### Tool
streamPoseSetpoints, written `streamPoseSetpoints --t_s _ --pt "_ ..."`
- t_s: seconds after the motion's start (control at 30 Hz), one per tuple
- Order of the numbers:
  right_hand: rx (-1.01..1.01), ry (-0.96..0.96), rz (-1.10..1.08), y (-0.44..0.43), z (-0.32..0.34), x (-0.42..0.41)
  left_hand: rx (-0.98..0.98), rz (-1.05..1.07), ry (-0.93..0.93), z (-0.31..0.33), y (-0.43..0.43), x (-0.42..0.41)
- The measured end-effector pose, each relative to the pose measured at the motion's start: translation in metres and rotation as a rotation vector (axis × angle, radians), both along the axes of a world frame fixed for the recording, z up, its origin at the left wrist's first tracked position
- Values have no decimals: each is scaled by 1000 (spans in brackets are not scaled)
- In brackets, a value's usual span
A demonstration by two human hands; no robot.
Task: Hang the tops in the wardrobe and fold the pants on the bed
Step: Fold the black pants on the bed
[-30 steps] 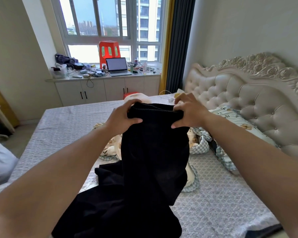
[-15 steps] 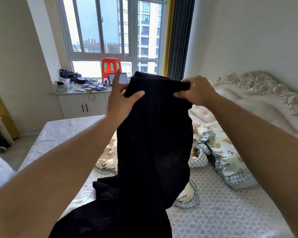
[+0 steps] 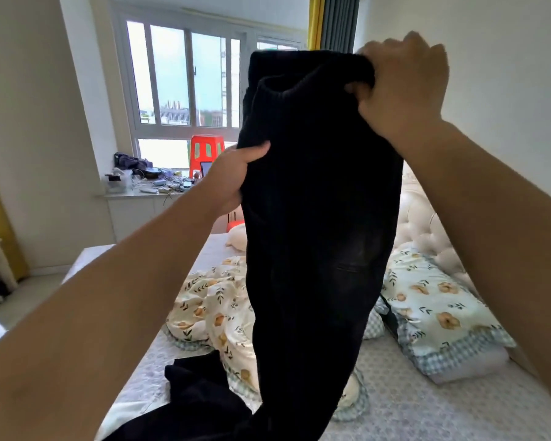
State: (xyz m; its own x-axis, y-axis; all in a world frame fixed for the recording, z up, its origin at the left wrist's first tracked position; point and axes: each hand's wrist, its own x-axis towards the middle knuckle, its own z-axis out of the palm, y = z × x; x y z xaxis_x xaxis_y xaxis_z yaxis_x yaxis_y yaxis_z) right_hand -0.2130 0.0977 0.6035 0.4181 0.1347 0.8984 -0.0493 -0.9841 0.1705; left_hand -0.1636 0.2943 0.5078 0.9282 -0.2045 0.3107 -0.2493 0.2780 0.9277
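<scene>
Now your right hand [image 3: 401, 87] grips the top of the pants [image 3: 315, 202] at one o'clock, fingers curled round the fabric. Your left hand [image 3: 233, 179] pinches their edge at nine o'clock. They hang above the bed [image 3: 427, 409], trailing toward six o'clock.

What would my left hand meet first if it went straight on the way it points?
The pants: the left hand grips their side, pointing into the cloth. What lies behind is hidden.
</scene>
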Motion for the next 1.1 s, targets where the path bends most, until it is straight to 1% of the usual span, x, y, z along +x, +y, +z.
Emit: streamPoseSetpoints --t_s 0.07,0.1,0.17,0.2,0.23,0.27,0.33,0.37,0.4,0.43,0.47,0.53,0.63,0.67,0.7,0.8,0.83,0.87,0.97,1.0,1.03,1.1 --pt "-33 165 -28 1 -8 6 121 -23 -7 -11 -4 3" --pt "-58 226 -29 2 -16 8 142 -28 3 -17 -8 4" --pt "-40 298 14 3 -34 17 96 -30 71 -27 -15 4" --pt "25 322 60 0 -43 23 62 -49 117 -30 -18 4" --pt "139 348 132 -3 -53 27 35 -76 152 -32 -20 5" --pt "305 371 242 -9 -62 30 9 -97 172 -36 -22 7" --pt "782 469 630 -23 -86 34 -59 -92 187 -44 -23 12" --pt "1022 544 830 -32 -102 36 -87 -71 189 -47 -23 14" --pt "1197 663 964 -41 -124 39 -102 -54 187 -51 -22 15" --pt "1280 802 996 -49 -151 43 -106 -48 187 -54 -21 15" --pt "1291 943 979 -53 -173 44 -109 -52 190 -57 -19 16" --pt "1242 1208 882 -55 -221 45 -121 -79 198 -59 -13 19" --pt "1230 1467 675 -46 -272 42 -133 -129 184 -55 -5 21" --pt "1242 1508 642 -44 -287 45 -134 -138 177 -53 -3 21" --pt "1258 1520 623 -43 -297 46 -137 -150 168 -51 0 21" --pt "1323 1405 604 -36 -308 54 -158 -174 152 -48 8 20" --pt "1309 1389 571 -31 -306 57 -160 -177 149 -48 10 20" --pt "1265 1397 542 -25 -304 60 -159 -174 145 -47 12 19" --pt "906 1516 390 -13 -294 63 -163 -147 123 -48 16 20" --pt "824 1540 359 -13 -293 62 -178 -132 127 -48 18 22" --pt "819 1553 338 -16 -294 59 -197 -117 132 -48 20 23" --pt "906 1547 314 -28 -297 52 -225 -67 144 -50 27 28"
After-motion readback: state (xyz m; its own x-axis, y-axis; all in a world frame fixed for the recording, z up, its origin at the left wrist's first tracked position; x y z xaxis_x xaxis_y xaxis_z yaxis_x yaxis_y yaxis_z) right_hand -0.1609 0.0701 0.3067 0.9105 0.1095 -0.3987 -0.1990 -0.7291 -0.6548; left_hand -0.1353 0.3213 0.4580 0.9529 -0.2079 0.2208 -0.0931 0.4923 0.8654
